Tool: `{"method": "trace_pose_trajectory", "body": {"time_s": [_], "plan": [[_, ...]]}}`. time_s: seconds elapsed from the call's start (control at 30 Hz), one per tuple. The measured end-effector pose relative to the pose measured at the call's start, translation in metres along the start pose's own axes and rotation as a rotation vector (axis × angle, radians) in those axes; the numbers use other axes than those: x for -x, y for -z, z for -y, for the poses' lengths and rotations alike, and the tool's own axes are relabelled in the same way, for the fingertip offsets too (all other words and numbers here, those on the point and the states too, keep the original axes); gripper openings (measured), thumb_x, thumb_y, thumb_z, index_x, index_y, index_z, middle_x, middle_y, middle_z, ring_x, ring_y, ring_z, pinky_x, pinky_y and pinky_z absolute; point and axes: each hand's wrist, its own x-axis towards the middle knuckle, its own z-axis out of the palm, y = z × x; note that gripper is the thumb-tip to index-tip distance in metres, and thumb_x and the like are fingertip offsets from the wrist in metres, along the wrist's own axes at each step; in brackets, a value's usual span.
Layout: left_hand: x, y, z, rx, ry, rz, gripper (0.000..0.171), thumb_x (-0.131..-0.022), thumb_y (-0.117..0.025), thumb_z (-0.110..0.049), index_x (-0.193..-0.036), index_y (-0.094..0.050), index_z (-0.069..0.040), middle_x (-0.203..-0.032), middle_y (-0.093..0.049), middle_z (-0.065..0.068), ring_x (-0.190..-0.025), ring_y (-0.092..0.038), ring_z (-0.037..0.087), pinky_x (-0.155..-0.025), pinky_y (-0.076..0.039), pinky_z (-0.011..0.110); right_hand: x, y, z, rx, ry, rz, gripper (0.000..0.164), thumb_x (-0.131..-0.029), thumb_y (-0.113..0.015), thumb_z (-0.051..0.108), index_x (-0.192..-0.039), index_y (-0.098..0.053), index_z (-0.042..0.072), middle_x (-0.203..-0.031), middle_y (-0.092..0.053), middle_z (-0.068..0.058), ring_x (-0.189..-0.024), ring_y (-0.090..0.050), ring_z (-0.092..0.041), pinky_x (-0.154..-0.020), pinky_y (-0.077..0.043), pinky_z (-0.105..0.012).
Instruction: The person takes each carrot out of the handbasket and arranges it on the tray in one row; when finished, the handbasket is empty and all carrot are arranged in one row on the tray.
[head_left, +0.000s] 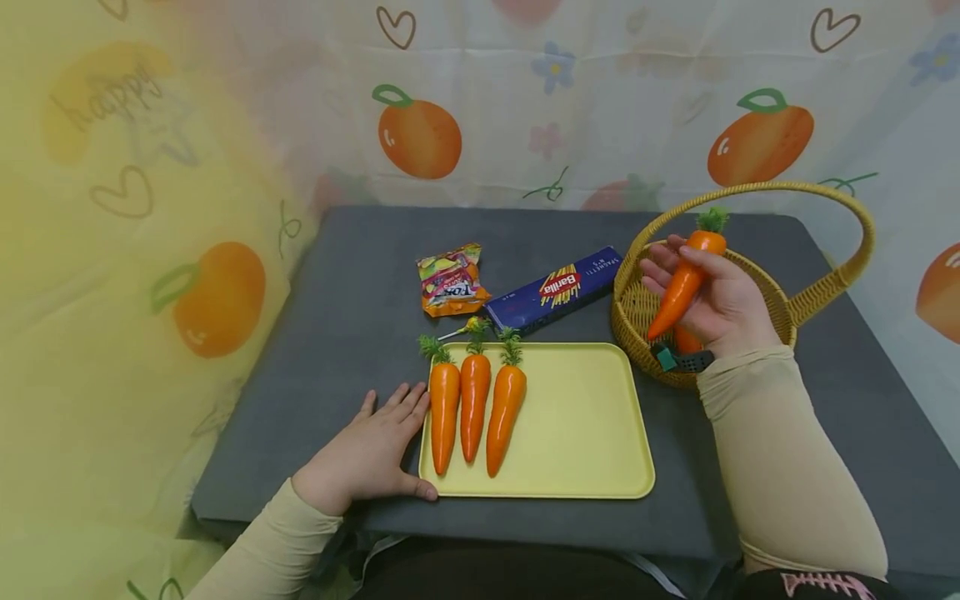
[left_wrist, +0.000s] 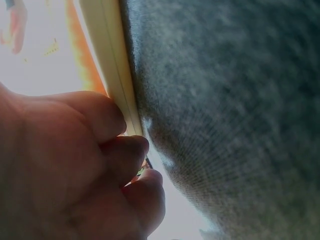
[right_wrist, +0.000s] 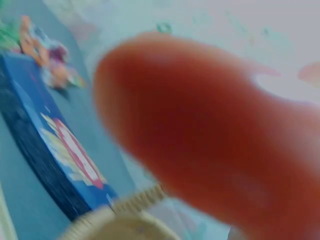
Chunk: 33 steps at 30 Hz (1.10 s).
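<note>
Over the wicker basket (head_left: 624, 333), my right hand (head_left: 731, 308) holds an orange carrot (head_left: 681, 292) with a green top between thumb and fingers. That carrot looms large and blurred in the right wrist view (right_wrist: 185, 130). Part of another carrot (head_left: 686, 340) shows inside the basket, mostly hidden by the hand and wrist. On the yellow tray (head_left: 577, 425) three carrots (head_left: 475, 404) lie side by side at the left, tops away from me. My left hand (head_left: 367, 458) rests at the tray's left edge, fingers extended along it and thumb at the near corner; its fingers touch the rim (left_wrist: 112, 55).
Behind the tray lie a blue Barilla spaghetti box (head_left: 555, 292), a colourful candy bag (head_left: 452, 282) and a lollipop (head_left: 472, 325). The basket's tall handle (head_left: 832, 292) arches above its right side. A patterned curtain (head_left: 495, 100) hangs behind the grey table (head_left: 352, 275).
</note>
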Motion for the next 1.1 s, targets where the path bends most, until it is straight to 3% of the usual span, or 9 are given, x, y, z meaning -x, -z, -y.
{"method": "trace_pose_trajectory", "body": {"time_s": [0.2, 0.37, 0.57, 0.73, 0.87, 1.0, 1.1], "plan": [[0.001, 0.001, -0.001, 0.004, 0.002, 0.002, 0.143, -0.074, -0.084, -0.085, -0.175, -0.026, -0.004, -0.184, -0.019, 0.016, -0.171, -0.016, 0.044, -0.13, -0.008, 0.08, 0.019, -0.002, -0.037, 0.104, -0.031, 0.176, 0.029, -0.113, -0.056, 0.005, -0.141, -0.058, 0.005, -0.133, -0.069, -0.017, -0.116, -0.075, -0.042, -0.099, -0.065, -0.051], [0.0, 0.001, -0.002, 0.0, -0.004, 0.006, 0.142, -0.074, -0.083, -0.086, -0.176, -0.026, -0.005, -0.185, -0.018, 0.015, -0.171, -0.017, 0.043, -0.13, -0.01, 0.08, 0.029, 0.012, -0.075, 0.316, -0.07, 0.238, 0.028, -0.116, -0.05, 0.009, -0.143, -0.057, 0.01, -0.132, -0.072, -0.013, -0.118, -0.077, -0.035, -0.103, -0.064, -0.047], [0.0, 0.002, -0.003, -0.006, -0.006, 0.006, 0.141, -0.075, -0.085, -0.083, -0.175, -0.026, -0.004, -0.185, -0.018, 0.015, -0.171, -0.017, 0.043, -0.13, -0.01, 0.08, 0.03, 0.033, -0.126, 0.533, -0.214, 0.205, 0.041, -0.116, -0.056, 0.014, -0.155, -0.044, 0.01, -0.134, -0.071, -0.008, -0.118, -0.077, -0.028, -0.102, -0.064, -0.041], [-0.001, -0.001, -0.001, -0.02, -0.011, -0.014, 0.14, -0.075, -0.086, -0.083, -0.175, -0.028, -0.003, -0.184, -0.019, 0.016, -0.171, -0.019, 0.044, -0.129, -0.012, 0.08, 0.023, 0.051, -0.157, 0.514, -0.305, 0.142, 0.055, -0.117, -0.055, 0.02, -0.163, -0.028, 0.007, -0.132, -0.07, -0.008, -0.115, -0.077, -0.027, -0.102, -0.063, -0.041], [-0.001, -0.002, -0.001, -0.022, -0.015, -0.026, 0.14, -0.074, -0.086, -0.082, -0.175, -0.029, -0.003, -0.184, -0.02, 0.015, -0.17, -0.019, 0.044, -0.129, -0.012, 0.081, 0.022, 0.055, -0.166, 0.506, -0.309, 0.12, 0.06, -0.118, -0.05, 0.021, -0.168, -0.02, 0.006, -0.132, -0.068, -0.005, -0.117, -0.075, -0.024, -0.101, -0.063, -0.04], [0.0, 0.0, -0.002, -0.021, -0.013, -0.021, 0.14, -0.074, -0.086, -0.082, -0.175, -0.028, -0.003, -0.184, -0.02, 0.016, -0.17, -0.02, 0.045, -0.129, -0.012, 0.081, 0.026, 0.051, -0.166, 0.577, -0.301, 0.119, 0.065, -0.118, -0.046, 0.019, -0.174, -0.015, 0.004, -0.132, -0.067, -0.002, -0.117, -0.071, -0.021, -0.099, -0.062, -0.036], [0.001, 0.001, -0.002, -0.017, -0.009, -0.015, 0.141, -0.074, -0.086, -0.083, -0.175, -0.028, -0.003, -0.184, -0.02, 0.016, -0.17, -0.019, 0.045, -0.129, -0.012, 0.081, 0.029, 0.047, -0.167, 0.647, -0.297, 0.123, 0.068, -0.118, -0.046, 0.018, -0.175, -0.013, 0.002, -0.145, -0.06, -0.009, -0.121, -0.068, -0.021, -0.101, -0.061, -0.037]]}}
